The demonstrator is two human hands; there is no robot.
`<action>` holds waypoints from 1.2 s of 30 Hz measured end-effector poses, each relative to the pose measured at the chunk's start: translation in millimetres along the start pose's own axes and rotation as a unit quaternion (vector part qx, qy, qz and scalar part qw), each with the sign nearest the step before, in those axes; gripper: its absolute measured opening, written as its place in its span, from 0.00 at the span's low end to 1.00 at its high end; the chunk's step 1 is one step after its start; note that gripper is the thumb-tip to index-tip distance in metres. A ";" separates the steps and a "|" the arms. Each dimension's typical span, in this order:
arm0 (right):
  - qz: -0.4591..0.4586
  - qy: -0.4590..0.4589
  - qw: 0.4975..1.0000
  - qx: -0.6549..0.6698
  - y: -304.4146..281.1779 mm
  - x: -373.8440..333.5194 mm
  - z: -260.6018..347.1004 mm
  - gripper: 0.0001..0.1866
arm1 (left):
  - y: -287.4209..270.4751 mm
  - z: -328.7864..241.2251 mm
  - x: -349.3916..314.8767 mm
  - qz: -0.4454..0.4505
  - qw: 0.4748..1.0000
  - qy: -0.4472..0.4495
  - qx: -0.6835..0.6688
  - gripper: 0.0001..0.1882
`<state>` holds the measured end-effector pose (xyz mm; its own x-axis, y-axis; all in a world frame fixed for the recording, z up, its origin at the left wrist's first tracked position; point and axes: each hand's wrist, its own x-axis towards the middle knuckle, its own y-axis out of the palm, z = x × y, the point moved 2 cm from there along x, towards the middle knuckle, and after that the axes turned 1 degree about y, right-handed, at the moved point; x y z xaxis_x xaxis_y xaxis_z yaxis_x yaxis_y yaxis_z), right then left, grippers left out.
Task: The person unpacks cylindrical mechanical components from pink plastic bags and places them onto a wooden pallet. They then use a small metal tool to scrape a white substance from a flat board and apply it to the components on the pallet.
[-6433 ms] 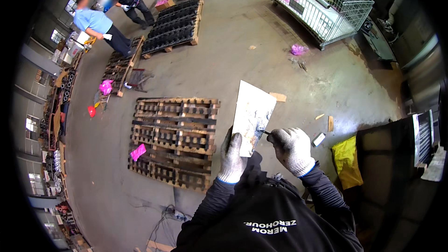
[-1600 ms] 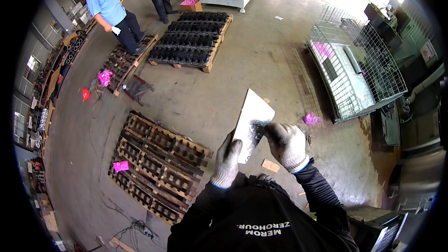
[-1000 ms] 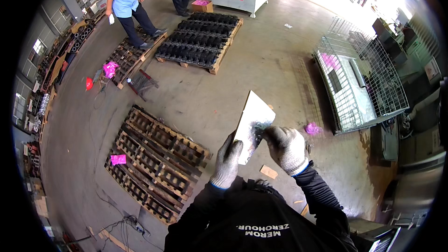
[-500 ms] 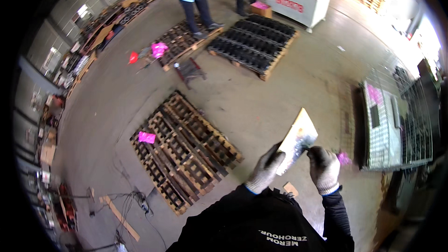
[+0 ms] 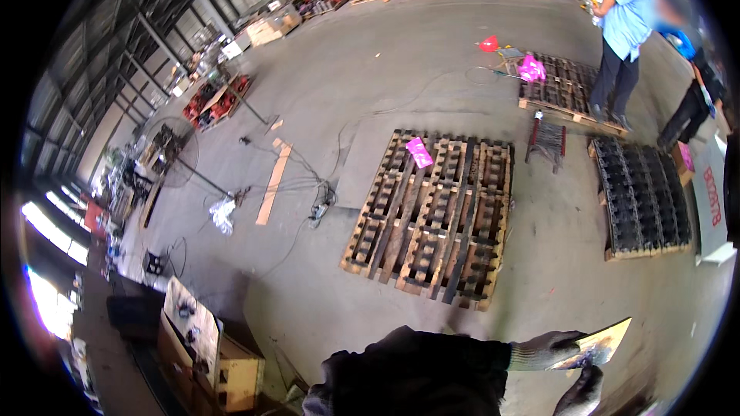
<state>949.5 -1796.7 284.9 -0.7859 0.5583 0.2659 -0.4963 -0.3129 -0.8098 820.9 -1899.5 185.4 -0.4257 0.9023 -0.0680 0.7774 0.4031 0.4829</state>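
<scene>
At the lower right my left hand (image 5: 549,349), in a grey knitted glove, is closed on the near edge of a flat pale-yellow rectangular piece (image 5: 609,341). A dark, shiny smear covers part of its face. Just below, my gloved right hand (image 5: 581,393) has its fingers drawn together, their tips touching the piece by the smear. Whether they pinch the piece itself or something small is hidden.
A wooden pallet (image 5: 432,281) with a pink packet (image 5: 419,152) lies ahead. Rightward are black ribbed parts (image 5: 642,192) on a pallet and two people, one in a light-blue shirt (image 5: 628,15). Cables (image 5: 320,204) trail on the floor; a wooden crate (image 5: 240,374) stands lower left.
My view has turned left, so the pallets and people sit further right and the wire cage is out of view. Both hands stay at the flat piece, now at the lower right.
</scene>
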 end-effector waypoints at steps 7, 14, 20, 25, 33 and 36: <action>0.077 -0.094 0.993 0.006 24.2 106.9 -47.4 0.13 | -32.5 -0.9 61.5 -0.160 0.975 0.064 0.140 0.25; 0.067 -0.172 0.982 0.043 25.3 207.3 -99.3 0.08 | -28.3 -23.7 146.5 -0.198 0.961 0.101 0.165 0.25; 0.091 -0.167 0.977 0.099 31.0 267.9 -146.3 0.08 | -19.6 -38.7 203.6 -0.237 0.957 0.153 0.071 0.26; 0.084 -0.205 0.964 0.145 39.3 309.4 -125.9 0.07 | -36.8 -51.2 220.2 -0.267 0.963 0.040 -0.008 0.26; 0.048 -0.179 0.981 0.056 62.1 378.4 -137.7 0.03 | -69.4 -72.7 286.6 -0.302 0.950 0.074 -0.002 0.25; 0.048 -0.138 0.987 0.070 72.1 405.8 -147.9 0.04 | -89.9 -89.3 325.4 -0.251 0.967 0.043 -0.027 0.25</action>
<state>649.3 -1479.0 257.2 -0.8927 0.2970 0.3390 -0.4455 -0.4681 -0.7631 571.1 -1655.8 197.8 -0.7819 0.5775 -0.2348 0.4382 0.7770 0.4519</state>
